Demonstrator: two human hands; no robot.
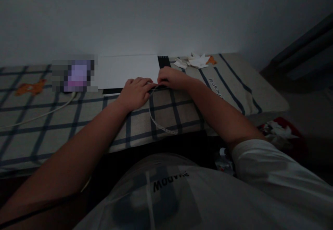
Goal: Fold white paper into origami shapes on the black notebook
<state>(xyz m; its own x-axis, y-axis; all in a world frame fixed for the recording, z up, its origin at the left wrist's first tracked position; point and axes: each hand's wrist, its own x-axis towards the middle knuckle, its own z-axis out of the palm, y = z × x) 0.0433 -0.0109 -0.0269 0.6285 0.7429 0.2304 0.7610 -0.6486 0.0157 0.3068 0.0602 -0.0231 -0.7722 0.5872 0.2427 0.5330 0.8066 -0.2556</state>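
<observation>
A white sheet of paper (pixel 125 68) lies over a black spiral-holed pad (pixel 163 62) on the checked cloth. My left hand (pixel 136 93) rests flat on the sheet's lower right part, fingers stretched out. Beside it, at the right edge, my right hand (pixel 169 78) is closed in a pinch near the left fingertips. A thin white paper strip with small holes (pixel 161 127) runs from the pinch and curls down over the cloth's front edge. The dim light hides just how the right fingertips meet it.
Left of the sheet lies a lit phone (pixel 78 75) with a white cable (pixel 49 112). Torn paper scraps (pixel 196 60) lie at the back right. A wall stands behind the checked cloth (pixel 104 112). Low on the right are a plastic bottle (pixel 223 162) and a red bin (pixel 296 136) with paper.
</observation>
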